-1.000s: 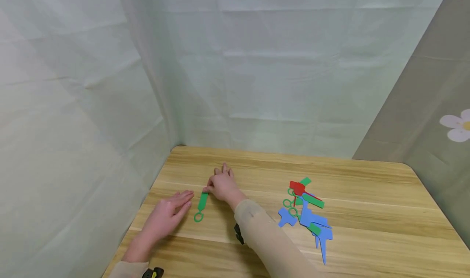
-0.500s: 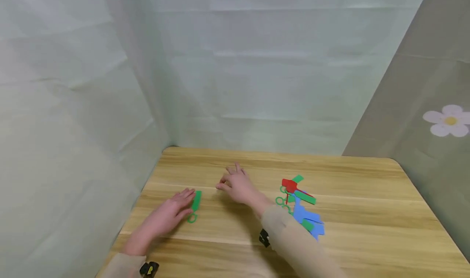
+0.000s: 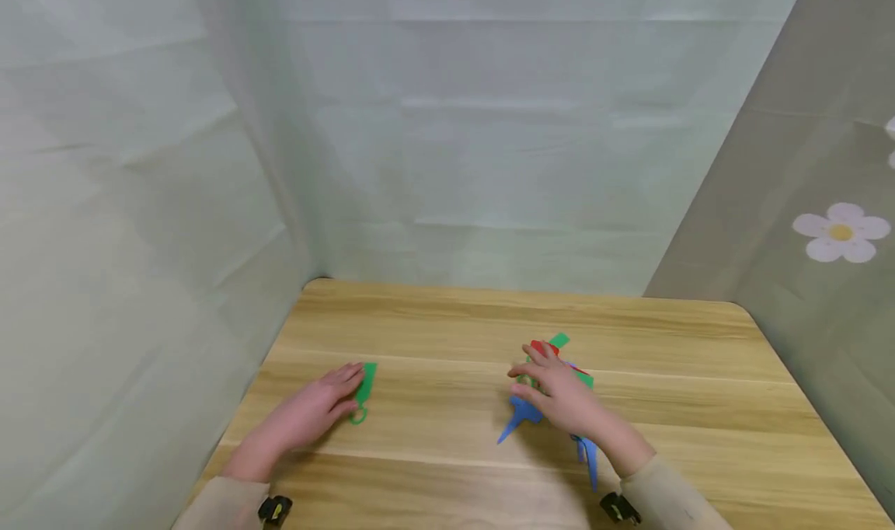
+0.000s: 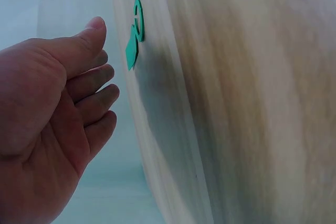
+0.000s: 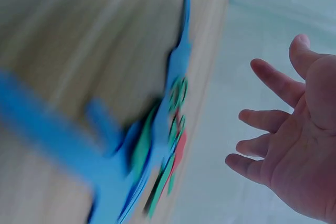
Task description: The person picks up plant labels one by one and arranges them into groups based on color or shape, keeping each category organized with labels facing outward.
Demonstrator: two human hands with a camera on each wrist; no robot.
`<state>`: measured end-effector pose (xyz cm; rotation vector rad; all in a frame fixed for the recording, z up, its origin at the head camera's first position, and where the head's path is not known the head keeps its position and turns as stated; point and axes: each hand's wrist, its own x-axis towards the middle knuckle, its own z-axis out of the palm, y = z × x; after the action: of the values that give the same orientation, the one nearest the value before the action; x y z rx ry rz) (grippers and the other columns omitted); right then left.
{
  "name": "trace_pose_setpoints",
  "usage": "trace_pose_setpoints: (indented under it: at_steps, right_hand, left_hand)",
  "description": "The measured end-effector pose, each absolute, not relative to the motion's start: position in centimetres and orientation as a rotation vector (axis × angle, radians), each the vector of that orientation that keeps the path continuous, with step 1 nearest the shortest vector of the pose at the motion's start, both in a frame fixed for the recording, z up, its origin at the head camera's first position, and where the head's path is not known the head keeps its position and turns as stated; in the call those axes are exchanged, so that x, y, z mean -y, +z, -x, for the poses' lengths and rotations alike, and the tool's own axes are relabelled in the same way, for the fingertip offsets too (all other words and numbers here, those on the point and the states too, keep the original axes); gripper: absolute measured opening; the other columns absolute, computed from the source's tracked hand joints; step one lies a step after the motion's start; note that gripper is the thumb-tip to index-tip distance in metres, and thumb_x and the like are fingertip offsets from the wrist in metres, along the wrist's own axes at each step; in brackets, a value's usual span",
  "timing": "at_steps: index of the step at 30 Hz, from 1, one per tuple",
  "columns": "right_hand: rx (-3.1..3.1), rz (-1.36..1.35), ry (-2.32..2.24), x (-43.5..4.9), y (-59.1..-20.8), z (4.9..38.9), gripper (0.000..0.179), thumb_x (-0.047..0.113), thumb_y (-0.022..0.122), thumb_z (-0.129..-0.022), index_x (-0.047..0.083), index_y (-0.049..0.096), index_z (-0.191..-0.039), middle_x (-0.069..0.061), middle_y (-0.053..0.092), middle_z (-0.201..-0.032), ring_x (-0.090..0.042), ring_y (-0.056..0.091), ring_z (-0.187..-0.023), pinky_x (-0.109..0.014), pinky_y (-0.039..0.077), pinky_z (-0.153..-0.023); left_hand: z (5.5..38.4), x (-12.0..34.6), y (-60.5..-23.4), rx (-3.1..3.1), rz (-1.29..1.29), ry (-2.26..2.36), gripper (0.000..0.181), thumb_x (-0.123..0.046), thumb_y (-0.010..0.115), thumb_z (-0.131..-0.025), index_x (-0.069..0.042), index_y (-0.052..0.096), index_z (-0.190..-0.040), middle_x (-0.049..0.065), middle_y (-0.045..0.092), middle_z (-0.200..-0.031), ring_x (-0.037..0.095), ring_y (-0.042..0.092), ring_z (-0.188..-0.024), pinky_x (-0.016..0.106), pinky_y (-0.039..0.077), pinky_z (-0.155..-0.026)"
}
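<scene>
Head view: a flat green tag (image 3: pixel 367 382) is lying toward the left side of the table (image 3: pixel 433 475), its wide strip pointing away and its ring sitting nearer the person. The left hand (image 3: pixel 320 407) is overlapping the tag's left side, fingers close together. The right hand (image 3: pixel 562 394) is hanging over a mixed pile (image 3: pixel 521 415) — blue pieces (image 3: pixel 591 468), a red piece (image 3: pixel 540 349) and green pieces (image 3: pixel 560 340) — with fingers apart. Wood grain is showing between the hands; pale cloth (image 3: pixel 447 165) is rising beyond the far edge.

Left wrist view: the tag is appearing at a steep slant, ring and strip both visible. The fingers are bending slightly, side by side, holding nothing; a gap is showing between thumb and tag.

Right wrist view: blue pieces are filling the foreground, partly blurred, with green rings and red showing behind. The fingers are spreading apart, gripping nothing. The table's edge is running between pile and hand.
</scene>
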<state>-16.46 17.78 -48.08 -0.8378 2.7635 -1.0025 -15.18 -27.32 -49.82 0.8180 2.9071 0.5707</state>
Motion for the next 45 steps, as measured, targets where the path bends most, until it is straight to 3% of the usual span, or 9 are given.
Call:
trace_pose_setpoints:
  at_steps: [5, 16, 28, 35, 45]
  right_hand:
    - [-2.818, 0.762, -1.016, -21.2, -48.0, 15.1, 0.035, 0.032, 0.064, -0.110, 0.007, 0.075, -0.131, -0.033, 0.037, -0.164, -0.063, 0.013, -0.154, -0.086, 0.021, -0.112]
    - [-2.864, 0.560, -1.020, -25.8, -48.5, 12.5, 0.036, 0.035, 0.062, -0.110, 0.010, 0.073, -0.134, -0.031, 0.036, -0.166, -0.063, 0.018, -0.154, -0.085, 0.029, -0.110]
    - [-2.886, 0.532, -1.022, -26.5, -48.3, 11.4, 0.031, 0.034, 0.062, -0.110, 0.016, 0.075, -0.131, -0.031, 0.038, -0.165, -0.062, 0.023, -0.152, -0.084, 0.031, -0.109]
    - [-2.881, 0.531, -1.029, -26.5, -48.2, 11.4, 0.031, 0.034, 0.062, -0.110, 0.015, 0.075, -0.130, -0.030, 0.037, -0.166, -0.061, 0.024, -0.153, -0.083, 0.031, -0.111]
    - [-2.882, 0.487, -1.067, -27.1, -48.6, 11.1, 0.033, 0.035, 0.060, -0.111, 0.013, 0.074, -0.131, -0.030, 0.036, -0.167, -0.061, 0.024, -0.153, -0.083, 0.030, -0.111]
  left_hand:
    - [15.7, 26.8, -50.0, -2.871, -0.844, 0.583, 0.056, -0.014, 0.067, -0.106, 0.010, 0.049, -0.154, 0.030, 0.045, -0.161, 0.051, 0.045, -0.146, 0.064, 0.039, -0.118]
    - [16.4, 25.9, -50.0, -2.842, -0.833, 0.558, 0.059, -0.016, 0.068, -0.106, 0.009, 0.047, -0.156, 0.029, 0.044, -0.162, 0.050, 0.044, -0.147, 0.064, 0.038, -0.119]
    - [16.5, 25.7, -50.1, -2.818, -0.802, 0.519, 0.059, -0.015, 0.068, -0.107, 0.010, 0.047, -0.156, 0.029, 0.043, -0.163, 0.050, 0.043, -0.148, 0.063, 0.037, -0.120]
    - [16.4, 25.7, -50.6, -2.855, -0.822, 0.441, 0.060, -0.016, 0.073, -0.103, 0.009, 0.051, -0.153, 0.029, 0.047, -0.160, 0.050, 0.048, -0.144, 0.062, 0.042, -0.116]
    - [16.6, 25.7, -50.8, -2.774, -0.836, 0.539, 0.063, -0.020, 0.067, -0.105, 0.012, 0.046, -0.155, 0.029, 0.039, -0.165, 0.051, 0.037, -0.151, 0.065, 0.034, -0.121]
